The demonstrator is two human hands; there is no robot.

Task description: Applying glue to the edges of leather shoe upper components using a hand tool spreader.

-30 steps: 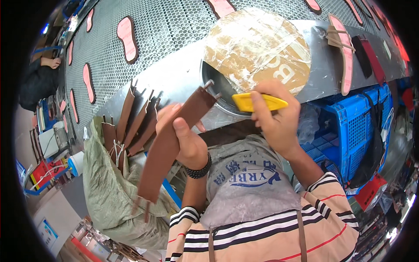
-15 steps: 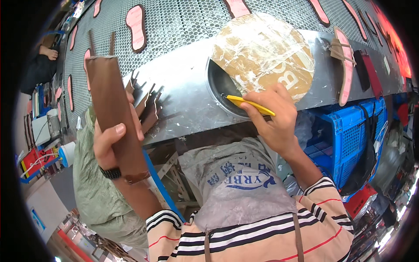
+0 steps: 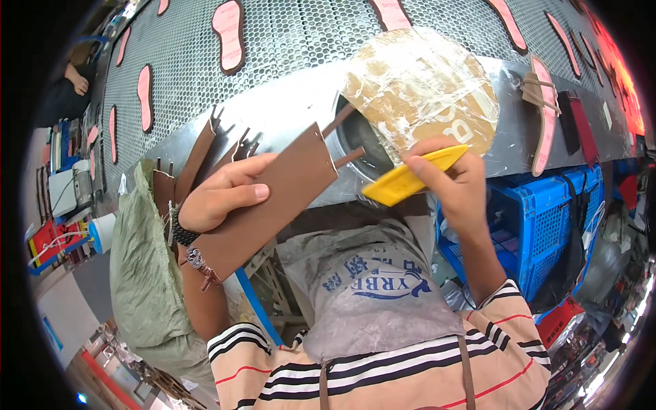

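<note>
My left hand [image 3: 222, 198] grips a flat brown strap piece [image 3: 280, 212], thumb on top, its far end angled toward the round pot [image 3: 369, 147]. Two thin brown strips stick out of that end, above the pot's near left rim. Between the thumb and fingers of my right hand [image 3: 454, 181] is a yellow plastic scraper [image 3: 400, 183], its flat blade turned toward the strap piece but apart from it. A round cardboard disc [image 3: 424, 89], smeared with white residue, covers most of the pot and leaves a dark opening on the left.
Several brown strap pieces [image 3: 198, 154] lie at the table's left edge beside a green sack [image 3: 147, 273]. Beyond the metal table, pink insoles [image 3: 229, 34] rest on a mesh surface [image 3: 294, 34]. A blue crate [image 3: 547, 219] stands at right. Another person's hand [image 3: 78, 82] shows far left.
The strap piece has swung from near upright at the left to tilted toward the pot. My right hand has lifted the scraper from the pot opening and turned its blade flat.
</note>
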